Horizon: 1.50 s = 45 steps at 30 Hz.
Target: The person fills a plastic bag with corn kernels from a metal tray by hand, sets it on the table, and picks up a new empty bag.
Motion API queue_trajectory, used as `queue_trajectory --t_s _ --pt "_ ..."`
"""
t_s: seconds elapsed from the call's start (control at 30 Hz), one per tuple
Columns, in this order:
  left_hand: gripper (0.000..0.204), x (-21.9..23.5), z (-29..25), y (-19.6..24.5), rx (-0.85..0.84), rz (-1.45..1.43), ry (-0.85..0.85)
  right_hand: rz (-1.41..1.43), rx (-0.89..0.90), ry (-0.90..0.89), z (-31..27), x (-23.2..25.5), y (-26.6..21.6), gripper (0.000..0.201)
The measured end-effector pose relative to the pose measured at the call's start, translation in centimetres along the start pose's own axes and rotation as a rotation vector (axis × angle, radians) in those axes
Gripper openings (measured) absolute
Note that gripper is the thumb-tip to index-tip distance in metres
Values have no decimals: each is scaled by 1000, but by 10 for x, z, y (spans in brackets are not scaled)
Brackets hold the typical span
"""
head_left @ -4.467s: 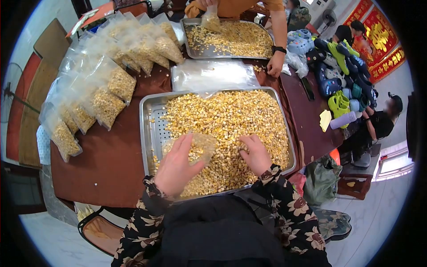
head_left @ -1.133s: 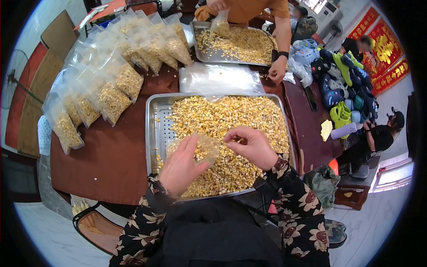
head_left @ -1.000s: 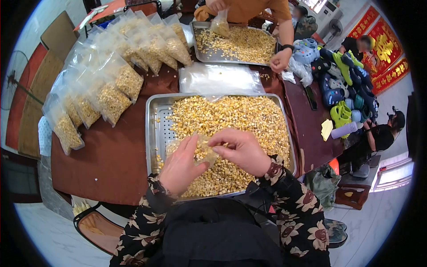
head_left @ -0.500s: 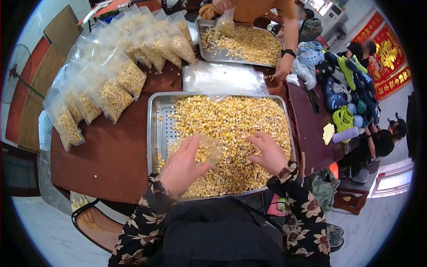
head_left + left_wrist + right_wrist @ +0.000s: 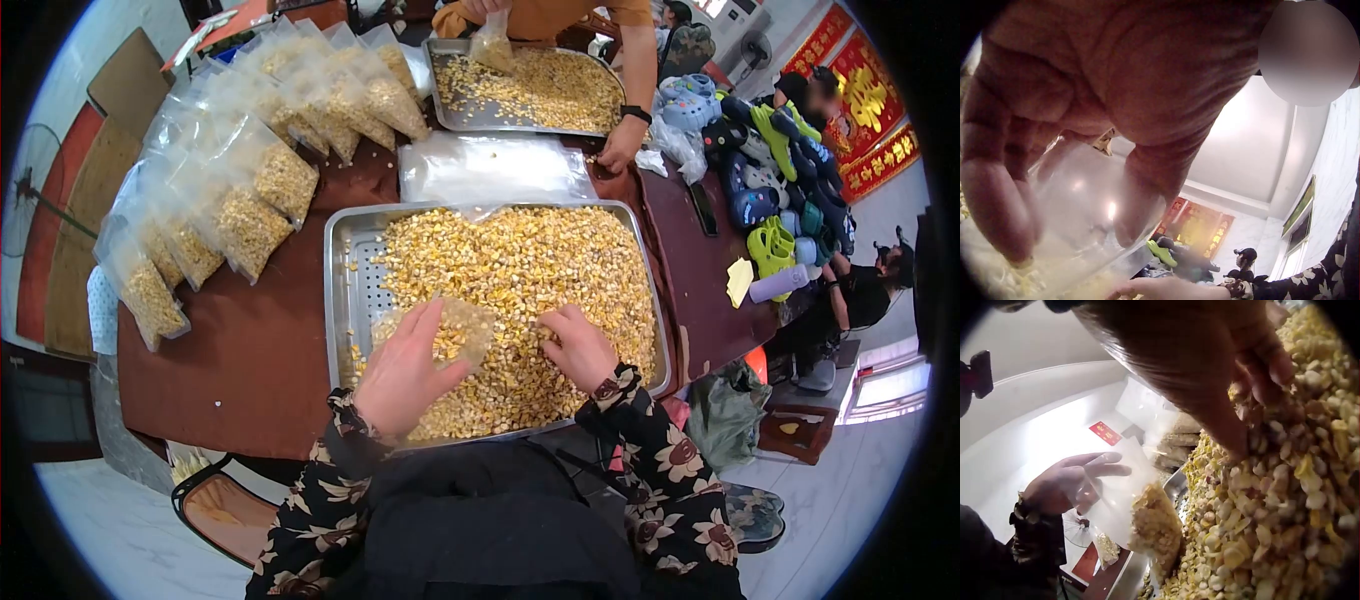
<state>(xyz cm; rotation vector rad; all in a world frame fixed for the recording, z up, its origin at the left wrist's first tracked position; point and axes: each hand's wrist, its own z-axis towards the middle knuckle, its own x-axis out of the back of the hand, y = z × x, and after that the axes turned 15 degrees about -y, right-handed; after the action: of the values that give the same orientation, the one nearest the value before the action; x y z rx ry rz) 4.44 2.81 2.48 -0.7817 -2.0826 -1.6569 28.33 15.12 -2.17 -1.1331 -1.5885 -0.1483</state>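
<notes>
My left hand grips a clear plastic bag over the left part of a metal tray of dried corn kernels. In the right wrist view the bag hangs tilted, its lower part filled with kernels; my left hand holds its upper part. The left wrist view has fingers and thumb curved about the bag's cloudy film. My right hand is down at the corn right of the bag. Its bent fingers touch the kernels, thumb apart from them.
Several filled bags stand at the left. Flat empty bags lie behind the tray. Across the table a person's hand rests near a second corn tray. Clogs, a phone and a purple bottle are at the right.
My right hand went from the corn to the bag in my left hand, then drew back right and down onto the kernels. The left hand keeps its hold on the bag.
</notes>
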Motion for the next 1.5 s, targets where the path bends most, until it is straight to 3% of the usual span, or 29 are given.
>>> queue_trajectory --t_s 0.03,0.13,0.17,0.33,0.5,0.67,0.73,0.83,0.87,0.93,0.97,1.03,1.07,1.1,1.17,1.23,1.5 --pt "68 1 -1 1 4 -21 -3 32 36 67 2 -1 -1 26" --pt "69 0 -1 -2 5 -2 10 100 114 102 10 0 8 22" --pt "69 0 -1 -3 6 -5 15 102 193 191 14 -3 13 19" --pt "68 -1 0 -2 -13 -26 16 268 109 78 8 44 -43 20" --pt "68 -1 0 -3 -20 -36 17 387 281 37 10 59 -91 21" --pt "69 3 -3 -2 -7 -47 9 396 450 -43 14 56 -108 26" --pt "69 3 -2 -3 -23 -40 13 420 415 -40 16 55 -101 26" --pt "69 2 -2 -4 -22 -68 13 474 181 6 27 55 -65 23" --pt "69 1 -1 -4 -26 -68 14 471 180 10 29 56 -47 23" --pt "69 1 0 -3 -21 -33 19 117 99 72 38 53 -16 36" --pt "69 0 -2 -4 -40 -28 25 107 96 90 47 41 0 36" --pt "70 -1 1 -2 -35 -33 32 -373 92 250 49 25 33 52" --pt "70 9 0 12 15 -88 -42 -321 32 155 45 28 32 59" --pt "70 7 0 5 -75 -99 -23 -264 -32 66 44 29 25 65" --pt "72 8 1 9 -25 -67 -29 -272 -37 105 34 25 8 59" --pt "73 8 0 11 -35 -50 -29 -144 -9 7 26 30 -11 49" --pt "75 5 -1 6 -5 -11 -19 -33 26 11 28 -8 -7 16"
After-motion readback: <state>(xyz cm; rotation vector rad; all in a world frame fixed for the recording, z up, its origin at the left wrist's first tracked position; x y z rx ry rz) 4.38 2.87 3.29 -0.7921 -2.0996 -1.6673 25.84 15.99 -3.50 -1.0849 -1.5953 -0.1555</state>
